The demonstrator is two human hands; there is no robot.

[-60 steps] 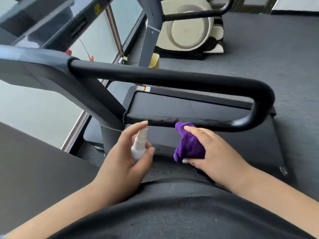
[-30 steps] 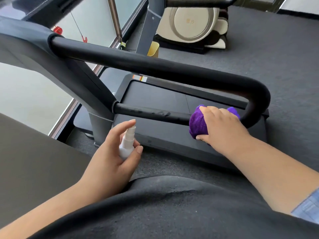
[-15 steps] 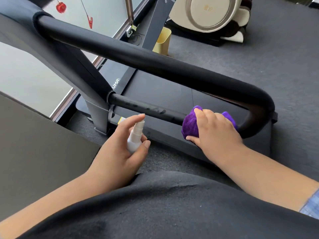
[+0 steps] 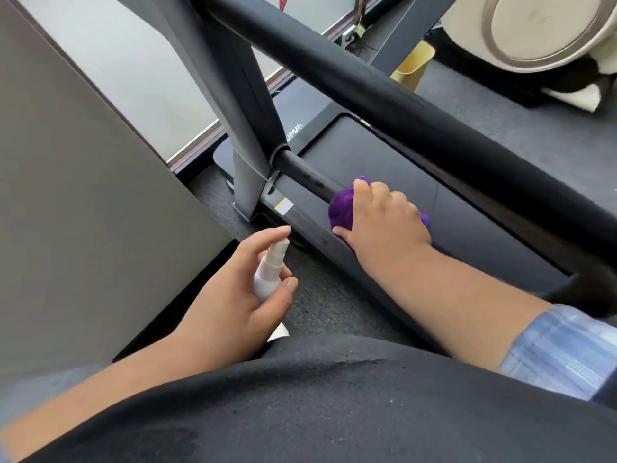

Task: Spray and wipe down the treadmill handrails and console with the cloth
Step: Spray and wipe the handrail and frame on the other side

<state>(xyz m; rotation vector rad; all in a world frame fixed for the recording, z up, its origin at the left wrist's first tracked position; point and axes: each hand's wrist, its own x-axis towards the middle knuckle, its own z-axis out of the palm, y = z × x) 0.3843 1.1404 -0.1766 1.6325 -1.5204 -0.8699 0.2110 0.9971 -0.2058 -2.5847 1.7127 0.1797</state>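
Purple cloth [image 4: 342, 210] gripped by right hand [image 4: 384, 222] on lower handrail [image 4: 300, 173], left hand [image 4: 233, 302] clasping white spray bottle [image 4: 268, 275]

Purple cloth on the lower treadmill rail, white spray bottle upright beside it

The purple cloth [image 4: 342, 210] is bunched into a wad and wrapped against the thin lower handrail [image 4: 305, 175], a black bar with scuffed patches that runs out from the grey upright post [image 4: 233, 105]; the right hand [image 4: 384, 218] grips the cloth from above, hiding most of it. Above it the thick padded upper handrail [image 4: 384, 91] slants from upper left to lower right. The small white spray bottle [image 4: 268, 274] stands nearly upright in the left hand [image 4: 233, 302], forefinger over its nozzle, apart from the rail and to the cloth's lower left
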